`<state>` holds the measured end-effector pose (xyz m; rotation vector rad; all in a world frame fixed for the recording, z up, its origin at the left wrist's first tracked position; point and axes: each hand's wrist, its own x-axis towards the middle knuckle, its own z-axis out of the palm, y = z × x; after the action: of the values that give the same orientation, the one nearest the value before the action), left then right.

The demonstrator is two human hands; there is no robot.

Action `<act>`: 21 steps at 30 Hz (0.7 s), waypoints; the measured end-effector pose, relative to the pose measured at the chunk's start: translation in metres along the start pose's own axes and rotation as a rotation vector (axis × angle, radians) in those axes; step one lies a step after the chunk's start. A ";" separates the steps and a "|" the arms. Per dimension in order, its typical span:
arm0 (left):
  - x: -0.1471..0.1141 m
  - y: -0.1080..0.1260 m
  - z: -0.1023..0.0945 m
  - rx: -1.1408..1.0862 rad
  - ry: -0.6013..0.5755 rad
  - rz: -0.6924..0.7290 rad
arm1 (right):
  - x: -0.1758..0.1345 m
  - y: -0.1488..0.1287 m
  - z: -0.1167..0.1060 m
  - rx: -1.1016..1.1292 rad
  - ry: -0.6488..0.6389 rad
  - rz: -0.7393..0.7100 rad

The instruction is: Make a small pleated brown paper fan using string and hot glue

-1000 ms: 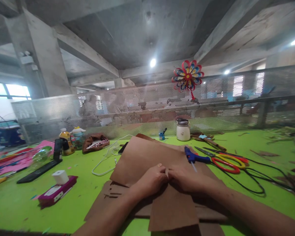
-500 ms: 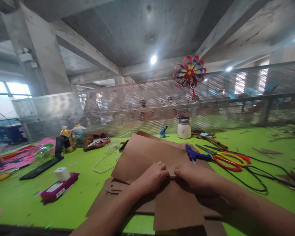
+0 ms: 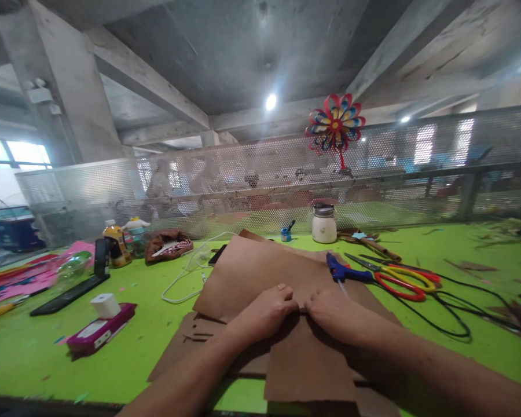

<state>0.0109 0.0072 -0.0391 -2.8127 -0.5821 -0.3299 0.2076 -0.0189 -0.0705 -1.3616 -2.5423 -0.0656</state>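
Barely distinct — fingertips (image 3: pixel 311 305) on cardboard (image 3: pixel 310 368).

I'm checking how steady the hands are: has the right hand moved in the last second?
Yes, slightly: the right hand has shifted rightward, judged against the jar, widening its gap from the left hand.
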 end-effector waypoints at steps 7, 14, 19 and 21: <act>0.002 -0.010 0.018 -0.190 0.051 -0.213 | 0.002 -0.004 0.002 -0.152 0.011 -0.013; 0.000 -0.006 0.016 0.021 0.026 -0.083 | -0.007 -0.008 -0.001 -0.060 0.066 0.004; -0.003 -0.001 0.008 0.068 0.009 -0.022 | -0.021 -0.017 -0.018 -0.016 0.025 -0.049; -0.003 -0.002 0.007 0.078 0.004 -0.024 | -0.020 -0.019 -0.026 -0.023 0.001 -0.051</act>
<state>0.0089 0.0101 -0.0464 -2.7320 -0.6145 -0.3108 0.2081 -0.0499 -0.0485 -1.3038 -2.5831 -0.1056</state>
